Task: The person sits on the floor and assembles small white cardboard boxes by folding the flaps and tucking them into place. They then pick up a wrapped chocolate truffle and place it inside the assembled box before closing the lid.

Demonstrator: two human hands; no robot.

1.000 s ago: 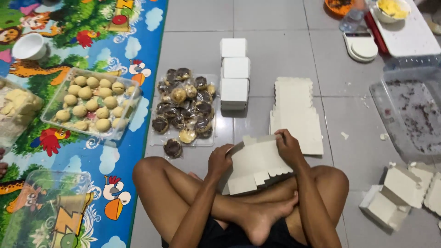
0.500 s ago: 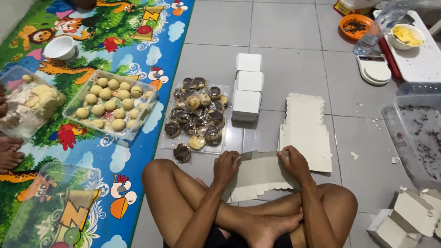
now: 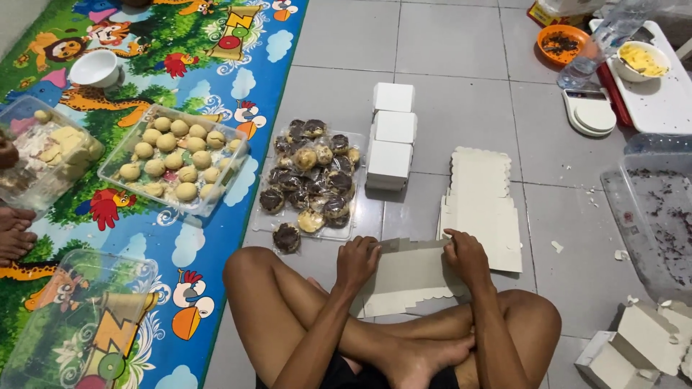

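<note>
I sit cross-legged on a tiled floor. My left hand [image 3: 358, 259] and my right hand [image 3: 465, 256] each grip one side of a flat, grey-white cardboard box blank [image 3: 411, 274] held over my legs. Just beyond my right hand lies a stack of flat box blanks [image 3: 481, 202] with scalloped edges. Ahead stand three folded white boxes [image 3: 391, 137] in a row. To their left is a clear tray of wrapped dark and pale pastries [image 3: 310, 176].
A clear tub of pale dough balls [image 3: 173, 158] sits on the colourful play mat [image 3: 216, 65], with a white bowl [image 3: 94, 68] and another tub [image 3: 43, 155]. Another person's foot [image 3: 14, 234] shows at far left. An orange bowl [image 3: 562, 43], scale [image 3: 591, 115], clear bin [image 3: 652, 216] and folded boxes [image 3: 641, 338] are right.
The box blank went from partly raised and folded to lying flatter between both hands. The camera view tilted and shifted, so the floor items appear lower and farther right.
</note>
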